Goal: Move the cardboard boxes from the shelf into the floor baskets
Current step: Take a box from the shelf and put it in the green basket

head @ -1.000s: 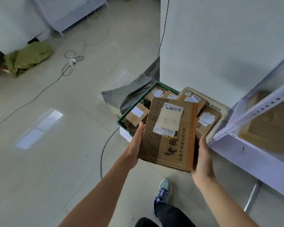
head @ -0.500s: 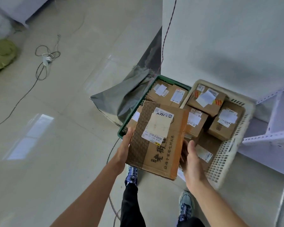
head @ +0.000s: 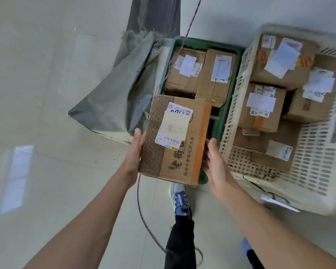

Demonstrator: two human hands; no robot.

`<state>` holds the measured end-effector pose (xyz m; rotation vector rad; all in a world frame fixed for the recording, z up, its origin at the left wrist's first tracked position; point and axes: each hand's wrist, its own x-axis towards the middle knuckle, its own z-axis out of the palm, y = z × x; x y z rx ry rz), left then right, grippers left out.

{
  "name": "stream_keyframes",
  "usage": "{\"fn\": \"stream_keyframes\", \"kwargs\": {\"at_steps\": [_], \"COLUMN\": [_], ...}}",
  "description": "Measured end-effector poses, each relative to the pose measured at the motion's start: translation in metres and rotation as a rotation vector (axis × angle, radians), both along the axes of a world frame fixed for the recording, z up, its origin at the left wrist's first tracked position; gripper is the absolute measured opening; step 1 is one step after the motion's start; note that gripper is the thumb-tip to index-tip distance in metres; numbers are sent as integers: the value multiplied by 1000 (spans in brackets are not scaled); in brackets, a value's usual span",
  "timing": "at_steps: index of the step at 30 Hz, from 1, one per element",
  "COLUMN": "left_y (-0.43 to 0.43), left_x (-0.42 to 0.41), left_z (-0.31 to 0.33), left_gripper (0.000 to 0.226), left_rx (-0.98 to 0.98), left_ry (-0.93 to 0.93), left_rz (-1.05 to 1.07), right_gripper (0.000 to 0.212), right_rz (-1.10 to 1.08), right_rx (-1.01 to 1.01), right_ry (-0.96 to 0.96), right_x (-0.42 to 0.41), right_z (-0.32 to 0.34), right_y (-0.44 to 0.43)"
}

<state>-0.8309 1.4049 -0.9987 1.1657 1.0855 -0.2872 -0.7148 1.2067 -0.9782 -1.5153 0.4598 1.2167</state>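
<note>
While a dark trouser leg [head: 179, 245] and a blue-and-white shoe [head: 180, 199] stand on the pale tiled floor [head: 56, 181] at the bottom of the view, both forearms reach forward above them. Between the palms sits a cardboard box [head: 175, 140] with printed characters and a shipping label [head: 175, 125]: the left hand [head: 133, 158] lies flat against its left side with fingers straight and the thumb along the edge, and the right hand [head: 216, 164] presses the right side, fingers extended and slightly spread. Gripped this way, the box hangs over the near end of a green basket [head: 226, 105], whose far end already holds two labelled boxes [head: 200, 72] side by side. Just right of it, touching or nearly so, stands a white lattice basket [head: 318, 164] filled with several more taped boxes [head: 264, 105]. Left of the green one lies a crumpled grey sack [head: 122, 90], and a thin red-and-blue cord [head: 184, 33] drops past the rim.
</note>
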Motion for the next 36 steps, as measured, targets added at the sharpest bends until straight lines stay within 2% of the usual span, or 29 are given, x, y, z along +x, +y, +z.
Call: {"fn": "stream_keyframes", "kwargs": {"at_steps": [2, 3, 7, 10, 15, 19, 22, 32, 34, 36], "left_y": [14, 19, 34, 43, 48, 49, 51, 44, 41, 37], "left_x": [7, 10, 24, 33, 43, 46, 46, 49, 55, 62], "left_z": [-23, -32, -60, -75, -88, -93, -101, -87, -69, -49], "left_gripper": [73, 73, 70, 72, 74, 69, 75, 67, 67, 67], "left_rx": [-25, -28, -30, -44, -35, -24, -33, -5, 47, 88], "left_ry": [-4, -6, -12, -5, -4, -1, 6, 44, 28, 2], "left_rz": [-14, -18, -26, -31, -32, -45, -4, -4, 31, 70], "right_gripper": [44, 41, 48, 62, 68, 51, 44, 49, 41, 71], "right_rz": [-1, -1, -21, -9, -35, -39, 5, -13, -57, -91], "right_rx": [-3, -4, -25, -10, -12, -28, -32, -7, 4, 29], "right_ry": [12, 12, 15, 16, 38, 64, 50, 30, 9, -64], "right_x": [4, 7, 17, 21, 23, 26, 26, 25, 28, 32], "right_z": [-18, -29, -62, -80, -92, -98, -103, -105, -91, -77], "right_y": [17, 23, 40, 47, 57, 61, 61, 52, 48, 41]}}
